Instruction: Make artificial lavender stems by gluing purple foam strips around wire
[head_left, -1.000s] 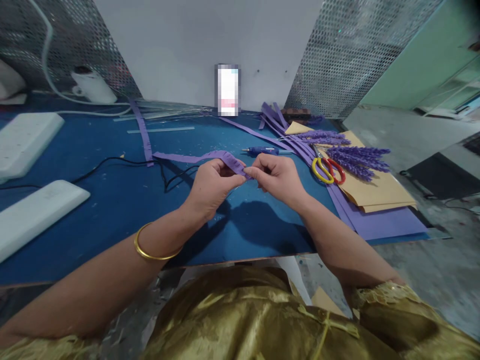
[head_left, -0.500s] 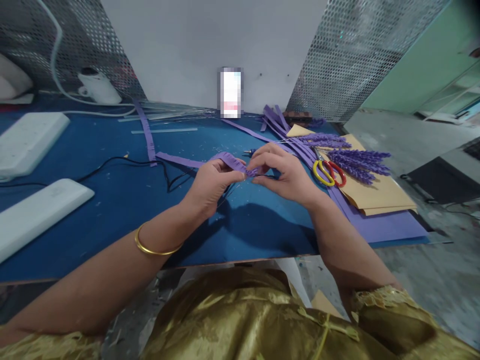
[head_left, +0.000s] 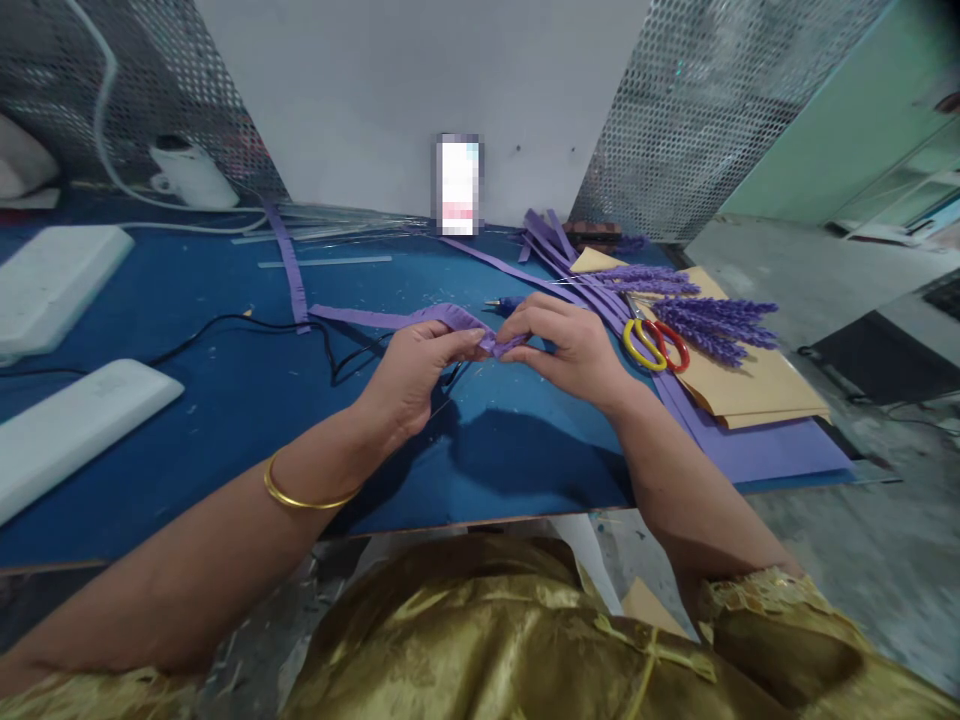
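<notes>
A fringed purple paper strip runs from the left across the blue table into my fingers. My left hand pinches it between thumb and forefinger, with the strip curving up over the fingers. At its gathered, curled end, my right hand closes its fingertips on the paper; a thin wire seems to run near there, though the fingers hide most of it. Just behind the right fingers lies a blue tool with a pointed metal tip. A second fringed strip lies farther left.
Scissors with yellow and red handles, purple lavender-like sprigs, brown paper and purple sheets lie at right. White power strips and a black cord occupy the left. A bright phone stands at the back.
Both hands stay at the strip; the right fingers have shifted slightly, and more of the gathered purple end shows between the hands. The whole view has moved a little.
</notes>
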